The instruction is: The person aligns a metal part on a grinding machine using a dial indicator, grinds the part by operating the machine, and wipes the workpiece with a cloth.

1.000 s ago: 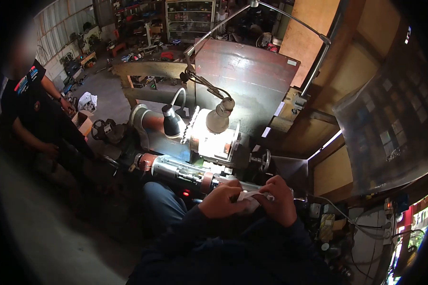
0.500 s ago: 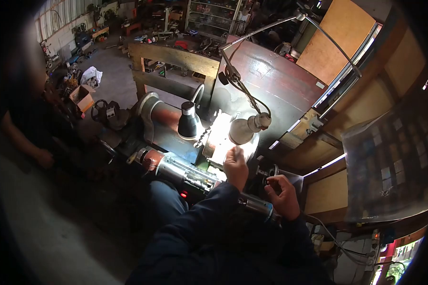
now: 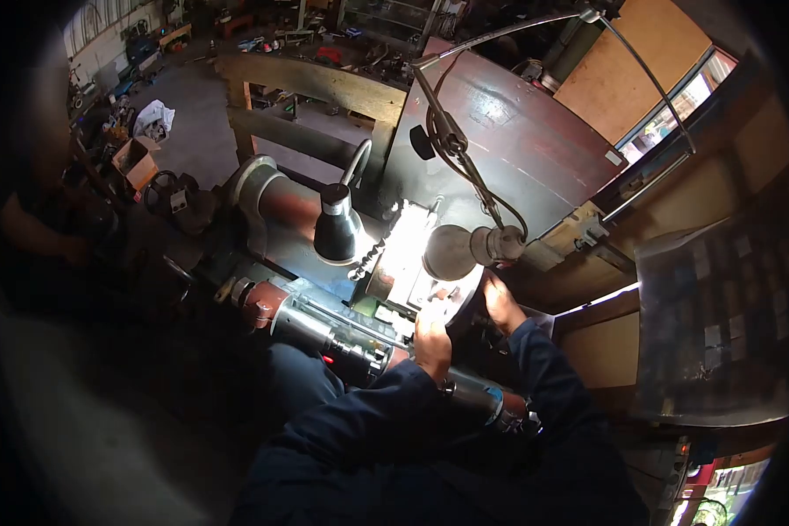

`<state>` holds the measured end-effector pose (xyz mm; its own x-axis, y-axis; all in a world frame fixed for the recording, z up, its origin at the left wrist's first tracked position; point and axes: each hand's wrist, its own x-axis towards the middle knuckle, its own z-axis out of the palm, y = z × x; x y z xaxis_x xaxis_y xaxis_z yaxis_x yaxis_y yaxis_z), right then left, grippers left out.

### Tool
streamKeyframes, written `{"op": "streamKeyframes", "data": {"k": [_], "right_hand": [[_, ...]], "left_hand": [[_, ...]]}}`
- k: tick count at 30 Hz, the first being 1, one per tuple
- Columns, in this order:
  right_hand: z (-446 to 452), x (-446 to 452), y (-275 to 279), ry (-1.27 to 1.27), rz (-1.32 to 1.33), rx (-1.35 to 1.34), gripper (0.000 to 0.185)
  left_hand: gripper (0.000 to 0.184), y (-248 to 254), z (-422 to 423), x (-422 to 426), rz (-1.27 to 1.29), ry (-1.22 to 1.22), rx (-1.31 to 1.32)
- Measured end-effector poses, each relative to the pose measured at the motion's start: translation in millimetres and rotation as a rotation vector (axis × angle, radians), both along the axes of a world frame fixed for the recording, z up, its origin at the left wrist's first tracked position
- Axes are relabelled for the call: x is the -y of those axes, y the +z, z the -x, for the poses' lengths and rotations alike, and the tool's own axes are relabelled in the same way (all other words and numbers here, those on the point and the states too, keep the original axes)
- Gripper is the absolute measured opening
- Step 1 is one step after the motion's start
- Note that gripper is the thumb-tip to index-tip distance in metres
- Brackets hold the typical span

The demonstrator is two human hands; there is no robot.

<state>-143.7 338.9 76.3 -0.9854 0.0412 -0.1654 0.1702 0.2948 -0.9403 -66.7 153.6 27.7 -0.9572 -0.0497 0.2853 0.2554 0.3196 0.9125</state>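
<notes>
My left hand [image 3: 432,342] is at the front of the brightly lit machine part [image 3: 405,245], below the lamp heads. Its fingers point away from me into the glare, so their grip is unclear. On the other side of a pale round part [image 3: 470,285], my right hand [image 3: 502,305] has its fingers stretched out along the edge. A beige lamp head [image 3: 451,253] hangs just above both hands and covers some of the round part. To the left, a black lamp [image 3: 337,230] shines on the same area.
A metal cylinder assembly [image 3: 311,330] lies along the machine's front, near my knee. A wooden rail [image 3: 316,88] and a dark red panel [image 3: 517,131] stand behind. A plastic-covered sheet [image 3: 719,324] hangs at right. Another person's arm [image 3: 39,232] is in shadow at far left.
My right hand has moved up and left from beside the small handle to the round part's edge. My left hand has come down slightly, away from the lamp head. The view has shifted a little.
</notes>
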Motion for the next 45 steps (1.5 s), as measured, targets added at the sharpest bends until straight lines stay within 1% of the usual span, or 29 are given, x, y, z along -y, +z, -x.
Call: {"op": "streamKeyframes", "data": {"k": [1, 4, 5, 7, 9, 10, 11, 12, 14, 16, 18, 19, 24, 28, 31, 32, 33, 35, 36, 37, 38, 39, 40, 42, 43, 45], "right_hand": [[9, -19, -41, 0.001, 0.157, 0.009, 0.042], [4, -14, -18, 0.052, 0.638, 0.349, 0.053], [-3, 3, 14, 0.115, 0.713, 0.416, 0.059], [-3, 10, 26, 0.181, 0.788, 0.49, 0.067], [0, 4, 15, 0.183, 0.789, 0.492, 0.071], [2, 0, 8, 0.18, 0.788, 0.485, 0.073], [3, -7, -5, 0.17, 0.786, 0.462, 0.074], [4, -15, -21, 0.175, 0.761, 0.41, 0.075], [6, -31, -56, 0.195, 0.685, 0.28, 0.078], [11, -36, -63, 0.253, 0.358, 0.053, 0.081], [20, -36, -54, 0.322, -0.198, -0.244, 0.085], [21, -34, -51, 0.308, -0.243, -0.272, 0.083], [-2, -20, -41, 0.211, -0.457, -0.396, 0.075], [10, 0, -1, 0.156, 0.972, 0.555, 0.064], [10, 6, 9, 0.215, 0.927, 0.482, 0.067], [12, -5, -14, 0.198, 0.862, 0.406, 0.067], [17, -26, -58, 0.18, 0.795, 0.331, 0.068], [17, -33, -58, 0.229, 0.345, 0.015, 0.071], [6, -15, -11, 0.285, -0.04, -0.221, 0.072], [1, -5, 14, 0.33, -0.426, -0.456, 0.074], [3, -7, 5, 0.302, -0.412, -0.372, 0.075], [-1, -12, -13, 0.267, -0.397, -0.286, 0.076], [-5, -19, -30, 0.23, -0.384, -0.2, 0.077], [1, -18, -30, 0.21, 0.091, 0.094, 0.077], [2, -13, -33, 0.216, 0.559, 0.311, 0.076], [6, 9, -4, 0.324, 0.981, 0.46, 0.073]], "left_hand": [[0.034, -1, -2, 0, -0.062, -0.018, 0.057], [0.035, 2, -5, -1, -0.25, -0.071, 0.217], [0.035, 10, -5, 0, -0.32, -0.081, 0.242], [0.035, 34, -3, 3, -0.466, -0.09, 0.265], [0.034, 35, -1, 1, -0.329, -0.078, 0.165], [0.034, 21, -2, -2, -0.113, -0.064, 0.068], [0.034, 17, -2, -2, -0.016, -0.062, 0.017], [0.034, 12, -3, -2, 0.08, -0.056, -0.037], [0.035, 18, -4, 0, 0.019, -0.068, -0.06], [0.036, 25, -3, 3, -0.065, -0.076, -0.091], [0.037, 35, -3, 7, -0.14, -0.093, -0.085], [0.037, 42, -3, 10, -0.168, -0.105, -0.062], [0.038, 28, -3, 7, -0.152, -0.096, -0.08], [0.037, 31, -6, 8, -0.116, -0.084, -0.062], [0.037, 32, -7, 8, -0.1, -0.083, -0.021], [0.037, 33, -8, 10, -0.114, -0.1, 0.013], [0.037, 33, -8, 9, -0.121, -0.105, 0.016], [0.037, 29, -6, 9, -0.126, -0.103, -0.014], [0.037, 30, -6, 9, -0.124, -0.107, 0.007], [0.037, 32, -6, 10, -0.121, -0.11, 0.027], [0.037, 34, -5, 11, -0.118, -0.113, 0.048], [0.037, 41, -8, 14, -0.107, -0.131, 0.138], [0.037, 40, -8, 13, -0.082, -0.116, 0.11], [0.035, 38, -7, 11, -0.033, -0.085, 0.055], [0.033, 37, -6, 10, -0.049, -0.057, -0.016], [0.029, 34, -5, 9, -0.057, -0.026, -0.052]]}}
